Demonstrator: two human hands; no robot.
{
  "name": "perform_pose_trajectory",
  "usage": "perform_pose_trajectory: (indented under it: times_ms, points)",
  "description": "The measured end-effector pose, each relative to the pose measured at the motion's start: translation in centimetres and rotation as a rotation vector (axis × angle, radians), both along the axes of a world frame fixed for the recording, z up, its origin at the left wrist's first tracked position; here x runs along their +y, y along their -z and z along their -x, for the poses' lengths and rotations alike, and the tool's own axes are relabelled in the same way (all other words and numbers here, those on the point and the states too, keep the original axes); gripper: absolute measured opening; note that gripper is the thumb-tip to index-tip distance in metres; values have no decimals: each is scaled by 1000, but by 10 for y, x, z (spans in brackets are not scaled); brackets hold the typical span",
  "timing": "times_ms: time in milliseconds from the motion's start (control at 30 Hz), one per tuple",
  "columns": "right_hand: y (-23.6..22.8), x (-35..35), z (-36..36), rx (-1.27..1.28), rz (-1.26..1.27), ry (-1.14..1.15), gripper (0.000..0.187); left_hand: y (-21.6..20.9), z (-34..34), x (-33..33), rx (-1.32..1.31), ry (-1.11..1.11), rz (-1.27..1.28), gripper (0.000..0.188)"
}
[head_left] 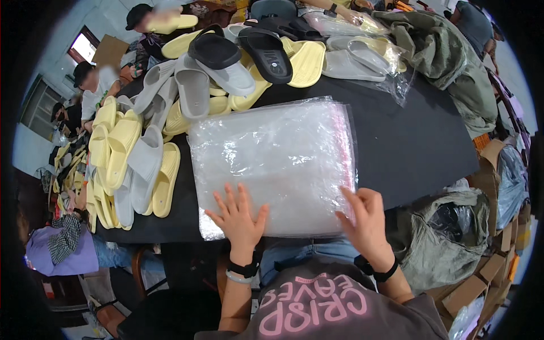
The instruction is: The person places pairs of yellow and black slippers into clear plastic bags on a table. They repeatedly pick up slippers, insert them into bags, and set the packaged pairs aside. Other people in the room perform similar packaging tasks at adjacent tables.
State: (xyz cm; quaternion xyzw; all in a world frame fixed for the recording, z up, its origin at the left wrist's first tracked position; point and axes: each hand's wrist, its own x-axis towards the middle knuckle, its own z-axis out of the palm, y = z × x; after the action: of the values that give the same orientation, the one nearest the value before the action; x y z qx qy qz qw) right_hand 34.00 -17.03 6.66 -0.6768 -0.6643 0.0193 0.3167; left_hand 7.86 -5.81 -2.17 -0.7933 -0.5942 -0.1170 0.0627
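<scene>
A stack of clear plastic bags lies flat on the black table before me, a pinkish strip running along its right edge. My left hand rests on the near left part of the stack, palm down with fingers spread. At the near right corner is my right hand, its thumb and forefinger apart beside the pink strip and its other fingers curled. I see nothing held between them. Both wrists wear dark bands, and the left also has a pale bangle.
Yellow, grey and black slides are heaped behind and left of the bags. Bagged grey slides lie at the far right. A grey-green sack and cardboard boxes stand to the right. Several people are around the table's far and left sides.
</scene>
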Motion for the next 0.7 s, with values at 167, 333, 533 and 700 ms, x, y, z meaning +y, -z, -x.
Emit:
perform_pose_trajectory:
  times_ms: [167,333,533,700]
  points:
    - [-3,40,28,-50,48,-334,61,-3,-4,1,-45,7,-12,78]
    - [53,60,25,-282,176,-251,63,-3,-1,-1,-59,19,5,78]
    - [61,62,26,-235,167,-238,61,-28,12,3,-198,19,184,80]
    - [64,60,24,-211,160,-231,60,-119,52,46,-573,162,105,64]
